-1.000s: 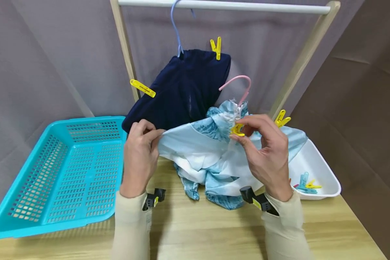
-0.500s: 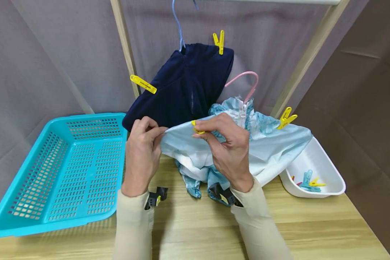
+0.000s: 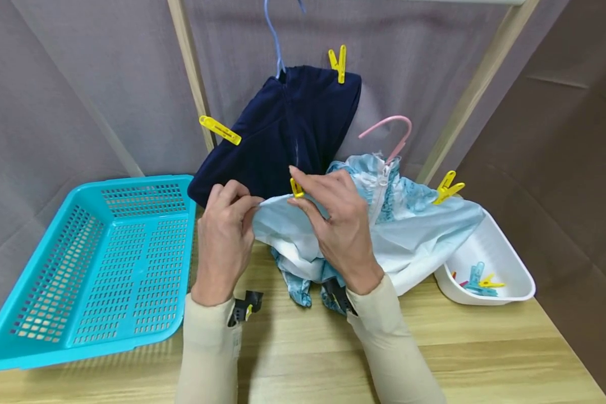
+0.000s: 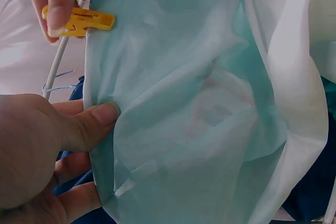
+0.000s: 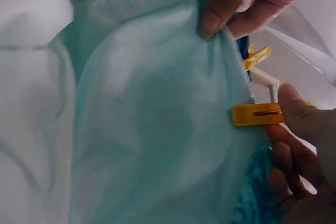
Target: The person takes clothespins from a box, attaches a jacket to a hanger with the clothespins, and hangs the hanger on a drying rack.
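My left hand [image 3: 227, 235] pinches the upper left edge of a light blue and white garment [image 3: 283, 224], thumb in front in the left wrist view. My right hand [image 3: 340, 224] pinches a yellow clothespin [image 3: 297, 188] between thumb and fingers. In the right wrist view the clothespin [image 5: 257, 114] sits across the garment's edge, its jaws over the fabric. A pink hanger [image 3: 391, 126] rises from the garment's neck, by a white zipper [image 3: 382, 182]. Another yellow clothespin [image 3: 448, 188] is clipped on the garment's right shoulder.
Behind, a navy garment [image 3: 283, 123] hangs on a blue hanger [image 3: 275, 39] with two yellow clothespins on it. A turquoise basket [image 3: 131, 264] stands at left. At right, a white tray [image 3: 515, 269] holds several clothespins. Wooden rack posts [image 3: 192, 67] stand behind.
My right hand has moved left with the yellow clothespin, from the garment's neck to the edge near my left hand. The left hand keeps its pinch in about the same place.
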Tool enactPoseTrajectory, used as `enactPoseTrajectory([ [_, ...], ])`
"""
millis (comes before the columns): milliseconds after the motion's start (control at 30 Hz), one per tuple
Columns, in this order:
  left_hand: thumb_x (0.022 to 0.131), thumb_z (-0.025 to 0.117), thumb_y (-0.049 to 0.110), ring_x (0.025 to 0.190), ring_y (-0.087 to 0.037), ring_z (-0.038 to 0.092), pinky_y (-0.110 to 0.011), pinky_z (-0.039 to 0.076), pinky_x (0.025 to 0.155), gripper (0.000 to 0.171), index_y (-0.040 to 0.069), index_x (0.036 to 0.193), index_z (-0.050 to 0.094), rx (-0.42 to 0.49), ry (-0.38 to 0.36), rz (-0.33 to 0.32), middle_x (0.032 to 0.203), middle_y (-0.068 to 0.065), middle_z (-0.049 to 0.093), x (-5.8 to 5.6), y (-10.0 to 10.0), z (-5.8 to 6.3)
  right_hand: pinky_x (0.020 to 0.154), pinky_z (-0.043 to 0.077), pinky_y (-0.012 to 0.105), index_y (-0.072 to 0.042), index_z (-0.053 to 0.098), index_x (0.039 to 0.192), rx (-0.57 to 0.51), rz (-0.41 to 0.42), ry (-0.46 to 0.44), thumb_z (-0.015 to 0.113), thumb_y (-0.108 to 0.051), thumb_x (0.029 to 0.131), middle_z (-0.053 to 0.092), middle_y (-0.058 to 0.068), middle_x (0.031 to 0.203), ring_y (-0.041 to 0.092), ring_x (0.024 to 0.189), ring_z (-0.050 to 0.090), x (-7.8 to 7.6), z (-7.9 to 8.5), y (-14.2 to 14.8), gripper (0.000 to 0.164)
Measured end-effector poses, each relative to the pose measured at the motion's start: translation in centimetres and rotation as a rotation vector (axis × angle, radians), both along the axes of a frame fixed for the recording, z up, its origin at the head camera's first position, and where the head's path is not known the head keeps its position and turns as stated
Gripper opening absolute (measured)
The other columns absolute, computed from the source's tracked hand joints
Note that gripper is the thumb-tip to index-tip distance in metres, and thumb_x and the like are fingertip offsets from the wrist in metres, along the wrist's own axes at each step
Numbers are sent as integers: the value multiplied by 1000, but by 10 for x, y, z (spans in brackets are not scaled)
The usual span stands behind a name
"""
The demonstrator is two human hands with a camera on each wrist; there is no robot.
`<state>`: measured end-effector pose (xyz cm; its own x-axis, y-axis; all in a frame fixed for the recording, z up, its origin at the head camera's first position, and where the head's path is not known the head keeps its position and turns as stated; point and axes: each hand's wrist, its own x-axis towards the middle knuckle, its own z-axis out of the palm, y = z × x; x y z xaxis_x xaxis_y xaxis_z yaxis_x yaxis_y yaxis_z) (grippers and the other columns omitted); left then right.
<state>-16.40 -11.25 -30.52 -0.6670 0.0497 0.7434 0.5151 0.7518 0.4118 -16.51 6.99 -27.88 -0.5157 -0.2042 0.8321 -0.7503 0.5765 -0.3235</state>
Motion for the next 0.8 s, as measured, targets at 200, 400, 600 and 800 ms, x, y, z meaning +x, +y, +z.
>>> enactPoseTrajectory([
  [200, 94, 70, 1, 89, -27, 55, -39, 57, 70, 11, 3, 91, 80, -4, 3, 3, 96, -8, 64, 0, 0, 0, 83, 44, 36, -8, 61, 141, 121, -63, -14, 62, -17, 102, 74, 10, 115, 27, 95, 53, -2, -2, -2, 40],
  [400, 94, 70, 1, 89, -27, 55, -39, 57, 71, 11, 3, 91, 80, -5, -13, -1, 96, -8, 64, 0, 0, 0, 84, 46, 36, -5, 58, 143, 143, -88, -30, 63, -17, 101, 73, 12, 121, 28, 97, 55, 2, 1, 0, 44],
  [600, 94, 69, 0, 89, -27, 55, -40, 55, 73, 11, 3, 92, 80, 12, -43, -9, 95, -8, 64, 0, -2, -1, 80, 50, 32, -7, 64, 138, 36, -84, -29, 68, -13, 98, 72, 13, 120, 25, 95, 64, 13, 15, 21, 41],
  [800, 95, 68, -1, 89, -28, 55, -39, 52, 74, 12, 2, 93, 80, 37, -56, -9, 94, -9, 63, -1, -3, -2, 72, 44, 19, -6, 75, 119, -120, -198, -52, 68, -9, 96, 72, 12, 105, 13, 81, 58, 33, 29, 65, 25],
])
